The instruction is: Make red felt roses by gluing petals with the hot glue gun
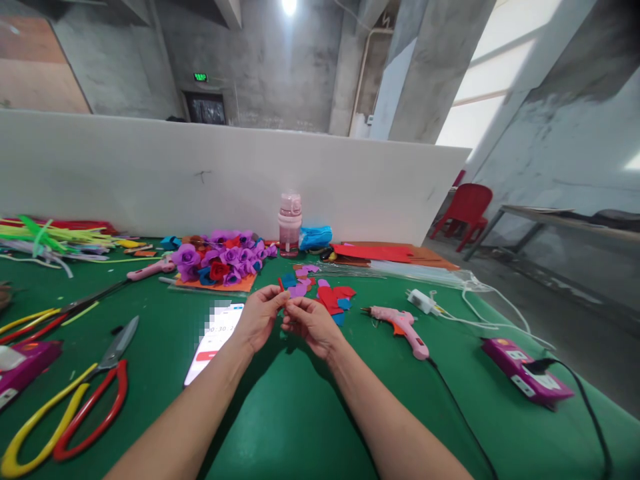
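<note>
The person's left hand (263, 319) grasps a small red piece (281, 284) between thumb and index finger, its upper end poking out above the fingertips. The right hand (313, 325) is drawn in close, thumb and fingers bent, the tips meeting the left's; whether they pinch the piece's lower end cannot be told. The piece is above the green tabletop (300, 433), just in front of scattered red, blue and purple cutouts (329, 301). A pink glue gun (400, 323) lies to the right, apart from both hands.
</note>
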Available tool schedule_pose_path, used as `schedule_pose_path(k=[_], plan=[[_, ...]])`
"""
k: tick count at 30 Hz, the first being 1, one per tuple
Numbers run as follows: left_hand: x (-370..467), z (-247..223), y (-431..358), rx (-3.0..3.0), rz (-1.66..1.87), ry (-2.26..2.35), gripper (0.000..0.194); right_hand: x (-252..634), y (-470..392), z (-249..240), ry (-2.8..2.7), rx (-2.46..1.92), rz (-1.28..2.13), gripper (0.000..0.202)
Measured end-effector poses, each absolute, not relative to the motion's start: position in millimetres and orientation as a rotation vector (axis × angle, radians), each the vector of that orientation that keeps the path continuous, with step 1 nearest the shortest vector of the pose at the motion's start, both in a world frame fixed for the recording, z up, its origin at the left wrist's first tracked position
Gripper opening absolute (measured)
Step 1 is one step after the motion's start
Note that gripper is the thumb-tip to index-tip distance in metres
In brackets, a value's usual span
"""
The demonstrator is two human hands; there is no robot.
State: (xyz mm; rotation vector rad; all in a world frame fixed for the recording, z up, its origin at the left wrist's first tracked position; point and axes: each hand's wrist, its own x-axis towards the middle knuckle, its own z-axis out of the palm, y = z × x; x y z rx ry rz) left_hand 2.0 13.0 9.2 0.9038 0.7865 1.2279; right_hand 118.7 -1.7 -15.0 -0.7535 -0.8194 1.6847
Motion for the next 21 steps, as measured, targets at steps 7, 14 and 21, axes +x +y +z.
schedule_pose_path(k=[7,14,21], plan=[[-3.1,7.0,20.8,0.890,1.282,0.805,0.033,121.7,0.0,-14.7,-0.713,-0.747,1.707,0.031],[-3.9,1.7,20.1,0.978,1.162,0.830,0.028,121.7,-1.5,-13.4,-0.726,-0.743,1.738,0.030],[-1.8,8.4,16.2,0.970,1.175,0.845,0.026,120.2,-0.7,-16.3,-0.759,-0.741,1.756,0.032]])
